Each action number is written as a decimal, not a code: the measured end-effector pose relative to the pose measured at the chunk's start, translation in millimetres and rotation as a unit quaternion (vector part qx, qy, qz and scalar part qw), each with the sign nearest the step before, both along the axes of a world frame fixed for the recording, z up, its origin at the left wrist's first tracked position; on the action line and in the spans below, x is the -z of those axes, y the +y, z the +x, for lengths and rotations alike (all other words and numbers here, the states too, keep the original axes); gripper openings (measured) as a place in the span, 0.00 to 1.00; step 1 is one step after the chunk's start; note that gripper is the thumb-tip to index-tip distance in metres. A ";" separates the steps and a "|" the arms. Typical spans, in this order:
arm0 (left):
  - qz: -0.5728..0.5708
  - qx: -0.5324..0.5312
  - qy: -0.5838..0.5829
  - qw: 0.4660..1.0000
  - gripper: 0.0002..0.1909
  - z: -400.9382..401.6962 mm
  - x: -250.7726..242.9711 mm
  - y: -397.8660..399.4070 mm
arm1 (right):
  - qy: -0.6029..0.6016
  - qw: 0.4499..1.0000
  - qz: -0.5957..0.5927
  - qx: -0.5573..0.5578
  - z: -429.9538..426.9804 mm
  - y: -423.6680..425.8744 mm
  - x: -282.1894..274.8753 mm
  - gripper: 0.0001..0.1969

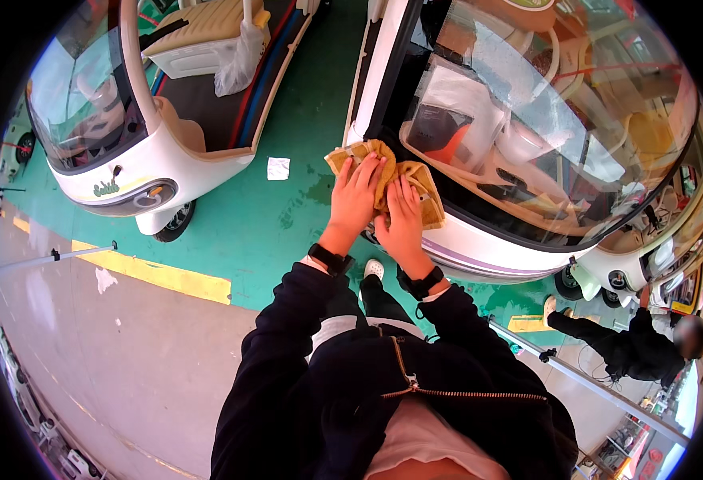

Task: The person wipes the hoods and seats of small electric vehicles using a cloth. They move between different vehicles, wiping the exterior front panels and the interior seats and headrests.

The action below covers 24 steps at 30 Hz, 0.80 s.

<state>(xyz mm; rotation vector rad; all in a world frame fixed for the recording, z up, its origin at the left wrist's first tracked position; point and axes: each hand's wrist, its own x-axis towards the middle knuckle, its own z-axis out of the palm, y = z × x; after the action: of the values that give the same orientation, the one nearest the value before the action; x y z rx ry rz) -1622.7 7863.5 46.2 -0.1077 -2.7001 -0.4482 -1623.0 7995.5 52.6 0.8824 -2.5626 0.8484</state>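
Observation:
Both of my hands are on a brown-yellow cloth (424,207) at the front corner of a small white vehicle (477,249). My left hand (354,195) presses the cloth's left part, fingers pointing away from me. Beside it, my right hand (402,216) holds the bunched right part. The cloth lies near the lower corner of the curved windshield (507,138), and it hides the bodywork beneath. A dark band circles each wrist. Behind the glass are papers, a dark booklet (438,129) and a tan dashboard.
Another white vehicle (207,162) with an open side stands at the left. A white paper square (278,168) lies on the green floor (291,114) between them. Metal rails (603,378) run at both sides. A person (633,348) in dark clothes is at the right, by more vehicles.

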 end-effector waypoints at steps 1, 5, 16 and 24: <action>-0.006 0.014 0.001 1.000 0.31 -2.5 -1.9 -11.4 | 0.014 1.000 -0.026 0.001 -8.0 -15.1 2.4 0.30; 0.019 0.032 0.005 0.999 0.30 -2.6 4.8 -20.5 | 0.000 1.000 -0.004 0.000 -7.1 -16.3 5.2 0.32; 0.113 -0.039 0.034 0.992 0.23 0.3 8.6 25.0 | 0.035 0.999 0.015 -0.018 -9.2 17.0 -13.6 0.27; 0.101 -0.087 0.018 0.991 0.28 15.5 2.1 123.1 | 0.036 0.998 -0.031 -0.044 -2.9 116.1 -13.2 0.26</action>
<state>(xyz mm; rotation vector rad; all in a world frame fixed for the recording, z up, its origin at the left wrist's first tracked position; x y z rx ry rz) -1607.3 7986.7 44.1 0.1736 -2.5842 -0.6554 -1625.9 8111.6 65.8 0.9943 -2.4384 0.8982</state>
